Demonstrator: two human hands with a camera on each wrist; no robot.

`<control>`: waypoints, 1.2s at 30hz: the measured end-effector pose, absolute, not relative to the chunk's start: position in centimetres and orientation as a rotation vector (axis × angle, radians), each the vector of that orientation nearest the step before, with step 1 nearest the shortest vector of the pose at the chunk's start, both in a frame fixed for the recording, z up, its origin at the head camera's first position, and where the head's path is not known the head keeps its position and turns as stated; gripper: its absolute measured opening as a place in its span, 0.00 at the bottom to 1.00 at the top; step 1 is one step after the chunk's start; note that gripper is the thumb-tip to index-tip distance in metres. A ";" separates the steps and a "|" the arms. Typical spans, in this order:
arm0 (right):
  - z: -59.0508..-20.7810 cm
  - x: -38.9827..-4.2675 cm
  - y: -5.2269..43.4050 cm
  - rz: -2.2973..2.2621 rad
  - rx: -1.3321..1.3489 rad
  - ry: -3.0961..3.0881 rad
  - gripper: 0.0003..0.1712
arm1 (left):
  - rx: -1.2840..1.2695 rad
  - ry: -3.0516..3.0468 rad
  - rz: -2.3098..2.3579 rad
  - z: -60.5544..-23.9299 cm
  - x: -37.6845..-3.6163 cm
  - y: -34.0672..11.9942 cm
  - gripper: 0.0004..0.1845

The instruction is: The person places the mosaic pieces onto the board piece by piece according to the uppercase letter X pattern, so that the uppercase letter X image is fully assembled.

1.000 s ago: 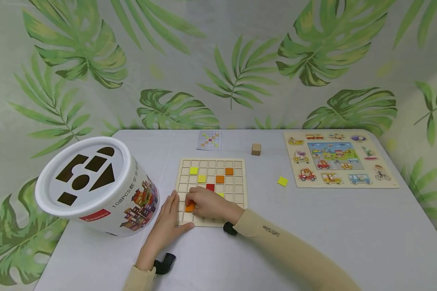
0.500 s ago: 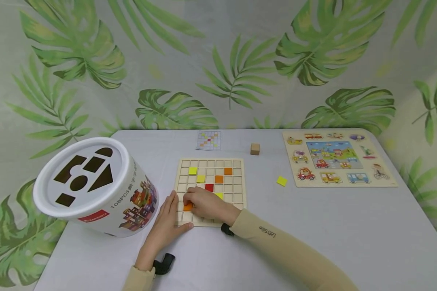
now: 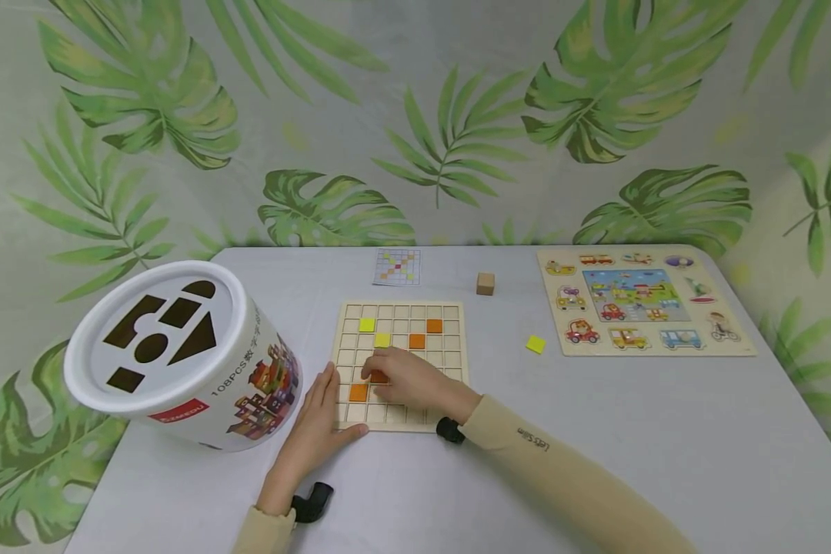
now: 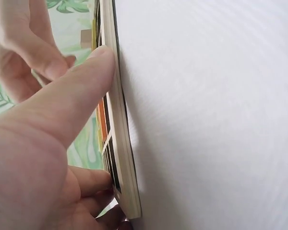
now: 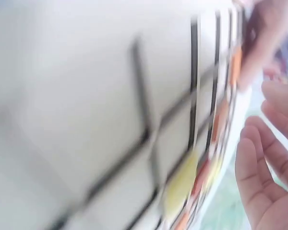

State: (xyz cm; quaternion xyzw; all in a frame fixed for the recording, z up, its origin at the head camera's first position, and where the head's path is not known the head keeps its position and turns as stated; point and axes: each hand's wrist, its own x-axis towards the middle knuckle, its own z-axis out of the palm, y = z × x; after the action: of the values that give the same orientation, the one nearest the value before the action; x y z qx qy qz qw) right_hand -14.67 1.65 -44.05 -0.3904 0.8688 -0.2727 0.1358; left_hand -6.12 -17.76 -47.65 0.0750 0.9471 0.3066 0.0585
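Just under fingers: orange tile

A big grey table holds everything. On it sit a white tub on its side at the left, a wooden grid board in the middle, and a picture puzzle at the right. A small card, a wooden cube and a yellow square lie there too.
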 end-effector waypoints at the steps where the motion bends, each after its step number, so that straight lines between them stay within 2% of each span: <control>1: -44.0 -14.9 2.6 -0.828 -1.101 2.513 0.13 | 0.224 2.868 0.928 -47.7 -6.1 -17.7 0.55; 13: -45.1 -17.2 18.3 -1.013 -0.716 2.767 0.11 | 0.198 2.849 0.944 -47.7 -6.1 -17.7 0.56; 18: -45.3 -17.2 22.5 -0.932 -0.597 2.849 0.10 | 0.202 2.841 0.952 -47.8 -6.1 -17.7 0.56; 27: -45.9 -17.6 23.6 -0.819 -0.552 2.872 0.12 | 0.209 2.849 0.944 -47.8 -6.2 -17.7 0.56; 36: -46.2 -17.4 20.3 -0.885 -0.693 2.855 0.11 | 0.199 2.844 0.951 -47.9 -6.2 -17.7 0.56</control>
State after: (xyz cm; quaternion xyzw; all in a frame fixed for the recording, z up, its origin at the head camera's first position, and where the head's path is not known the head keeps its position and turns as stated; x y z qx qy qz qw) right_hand -17.37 20.33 -46.16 -0.2256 0.9299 -0.2882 0.0365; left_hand -6.20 -17.73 -47.86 0.0659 0.9441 0.3157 0.0679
